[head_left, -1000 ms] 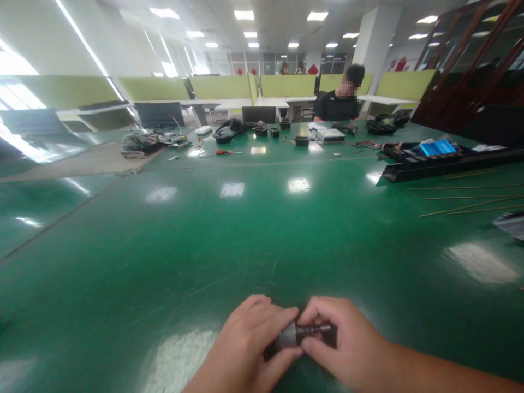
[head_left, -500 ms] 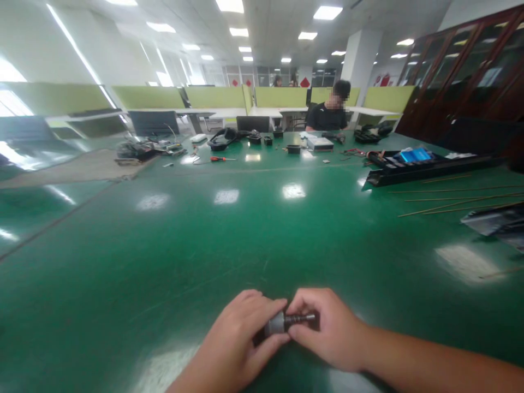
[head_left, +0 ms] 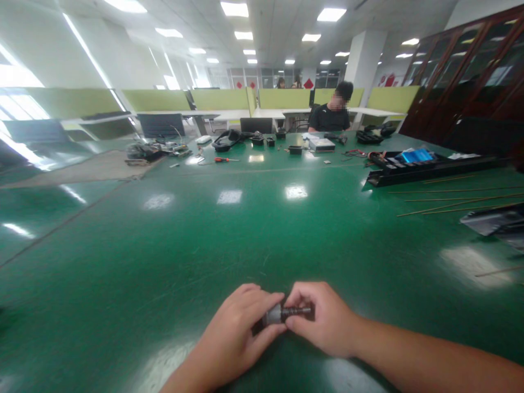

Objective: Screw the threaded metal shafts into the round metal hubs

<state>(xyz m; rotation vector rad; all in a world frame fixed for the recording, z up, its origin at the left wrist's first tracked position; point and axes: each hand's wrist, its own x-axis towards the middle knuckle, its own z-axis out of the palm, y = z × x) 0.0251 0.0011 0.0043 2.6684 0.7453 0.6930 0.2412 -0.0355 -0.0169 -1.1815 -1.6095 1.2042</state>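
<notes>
A small metal cylindrical part with a thin ridged shaft (head_left: 273,315) lies sideways between my hands, low in the head view. My left hand (head_left: 242,322) is closed around its wide grey body, thumb below and fingers above. The fingertips of my right hand (head_left: 319,314) pinch it where the dark shaft leaves the body. The shaft's tip points right, into the curl of my right hand. Much of the body is hidden under my left palm, so its exact kind cannot be told. Both hands are at the surface of the green table (head_left: 204,240).
An orange screwdriver (head_left: 223,160), a white box (head_left: 321,144) and small black trays lie toward the far edge. On the right are a long black channel (head_left: 409,173) and thin rods (head_left: 446,202). A person (head_left: 331,115) in black sits across the table.
The camera view has shifted slightly, so the scene sits a little further right. Both hands keep their grip on the metal part, with hardly any change in the fingers.
</notes>
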